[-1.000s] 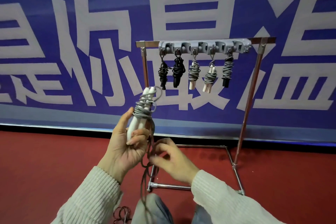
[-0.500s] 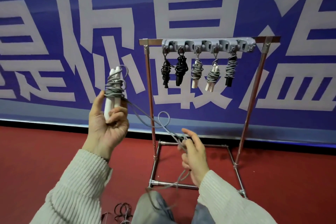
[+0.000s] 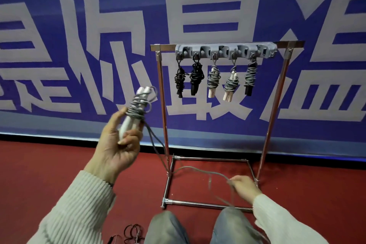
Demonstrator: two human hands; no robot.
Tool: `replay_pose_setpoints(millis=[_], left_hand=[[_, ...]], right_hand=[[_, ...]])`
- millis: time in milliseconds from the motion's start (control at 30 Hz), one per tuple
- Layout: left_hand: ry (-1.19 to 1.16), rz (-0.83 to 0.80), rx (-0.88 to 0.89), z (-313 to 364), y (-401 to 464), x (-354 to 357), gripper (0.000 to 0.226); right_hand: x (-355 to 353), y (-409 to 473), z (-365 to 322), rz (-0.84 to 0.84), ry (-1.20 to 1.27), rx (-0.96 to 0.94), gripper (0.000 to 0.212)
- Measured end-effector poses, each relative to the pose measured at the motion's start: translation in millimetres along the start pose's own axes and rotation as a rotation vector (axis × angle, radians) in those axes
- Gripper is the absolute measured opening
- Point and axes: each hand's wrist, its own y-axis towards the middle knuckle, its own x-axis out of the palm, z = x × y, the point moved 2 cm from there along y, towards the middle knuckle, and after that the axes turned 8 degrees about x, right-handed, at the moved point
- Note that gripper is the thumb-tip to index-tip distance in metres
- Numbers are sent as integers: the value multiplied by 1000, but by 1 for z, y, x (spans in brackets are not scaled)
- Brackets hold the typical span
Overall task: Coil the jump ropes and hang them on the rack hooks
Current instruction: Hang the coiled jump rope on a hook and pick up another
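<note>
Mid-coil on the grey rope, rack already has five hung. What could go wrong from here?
1. The loose cord runs from the left hand past the rack's left post to the right hand; it may snag there and tug the rack.
2. The wraps on the white handles look loose and uneven, so they could slip off.
3. All five hooks in view on the grey hook bar carry bundles; a free one for this rope may be lacking.

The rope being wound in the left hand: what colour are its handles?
White handles, with grey cord; the head view shows them.
</note>
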Motion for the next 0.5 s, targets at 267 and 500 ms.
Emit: replay_pose_setpoints(millis=[267,500], left_hand=[[82,-109,-246,-66,-4,32,64],[82,-54,-167,-66,-3,36,52]], right_hand=[[25,-94,-102,-263,564,-677,62],[50,-138,-134,-615,811,-531,29]])
